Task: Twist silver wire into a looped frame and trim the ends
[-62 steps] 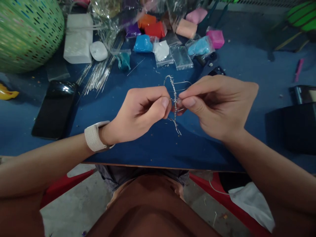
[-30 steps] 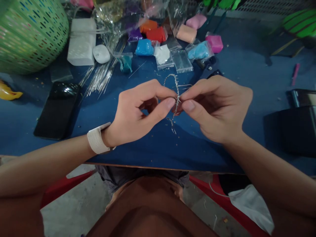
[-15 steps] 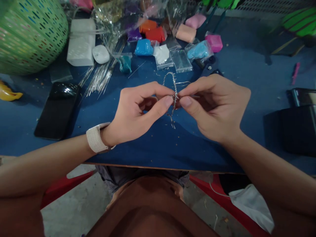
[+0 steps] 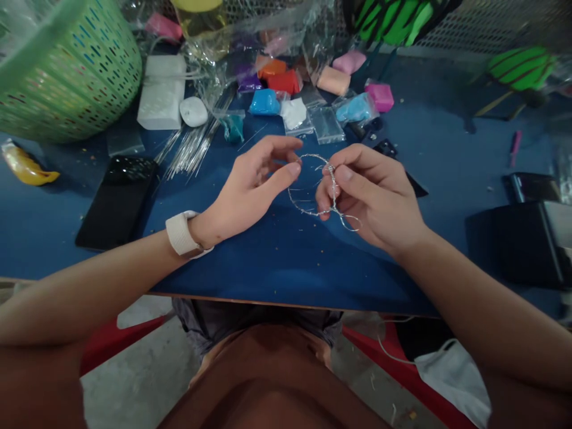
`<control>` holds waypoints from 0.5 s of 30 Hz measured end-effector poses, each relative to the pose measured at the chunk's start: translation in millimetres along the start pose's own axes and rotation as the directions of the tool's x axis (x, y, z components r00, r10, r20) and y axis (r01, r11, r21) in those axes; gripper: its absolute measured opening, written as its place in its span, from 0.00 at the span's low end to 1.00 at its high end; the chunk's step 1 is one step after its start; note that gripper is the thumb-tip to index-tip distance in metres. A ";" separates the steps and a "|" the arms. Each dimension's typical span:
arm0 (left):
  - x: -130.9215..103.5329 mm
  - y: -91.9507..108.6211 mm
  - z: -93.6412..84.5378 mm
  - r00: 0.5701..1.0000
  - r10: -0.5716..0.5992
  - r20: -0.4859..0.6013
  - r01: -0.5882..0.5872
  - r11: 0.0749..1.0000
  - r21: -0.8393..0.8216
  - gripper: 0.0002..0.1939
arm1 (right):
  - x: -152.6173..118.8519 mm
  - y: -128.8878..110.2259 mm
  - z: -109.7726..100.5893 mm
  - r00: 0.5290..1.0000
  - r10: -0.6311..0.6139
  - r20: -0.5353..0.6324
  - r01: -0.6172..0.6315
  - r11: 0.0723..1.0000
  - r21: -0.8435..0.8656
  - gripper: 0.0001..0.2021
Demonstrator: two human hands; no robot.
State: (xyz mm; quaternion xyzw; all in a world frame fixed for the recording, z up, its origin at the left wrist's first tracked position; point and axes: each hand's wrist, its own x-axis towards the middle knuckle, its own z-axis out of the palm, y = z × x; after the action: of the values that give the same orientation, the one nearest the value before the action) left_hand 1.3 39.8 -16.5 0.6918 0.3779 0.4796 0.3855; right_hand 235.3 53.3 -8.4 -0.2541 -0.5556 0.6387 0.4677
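A silvery twisted-wire frame point(image 4: 308, 211), bent into a round loop with a smaller loop at its lower right, is held above the blue table. My right hand point(image 4: 375, 193) pinches its right side between thumb and forefinger, with other fingers curled behind it. At the loop's left edge is my left hand point(image 4: 257, 187), its thumb and fingers apart and holding nothing; whether a fingertip brushes the wire I cannot tell. Thin wire strands cross the inside of the loop. A pale band circles my left wrist.
A bundle of straight wires point(image 4: 192, 146) lies beyond a black phone point(image 4: 117, 202). Bagged coloured clay packets point(image 4: 286, 82) sit at the back, near a green basket point(image 4: 75, 77). A black box point(image 4: 522, 244) stands at right. The table's front edge point(image 4: 268, 302) is close to my body.
My left hand has let go of the wire and drawn slightly left, its fingers parting. My right hand has turned the wire frame so its round loop faces me. The view has shifted a little.
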 end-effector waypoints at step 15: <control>11.1 -0.2 -9.4 0.988 0.042 -0.149 -0.028 0.995 0.094 0.11 | 9.5 -46.7 -55.6 0.971 -0.182 -0.157 -0.159 0.007 -0.987 0.21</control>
State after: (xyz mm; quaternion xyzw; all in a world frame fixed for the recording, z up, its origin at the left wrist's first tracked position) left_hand -4.9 51.4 -10.3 0.6771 0.4151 0.5194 0.3154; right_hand 292.8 85.3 23.6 -0.5798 -0.7841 0.0203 0.2205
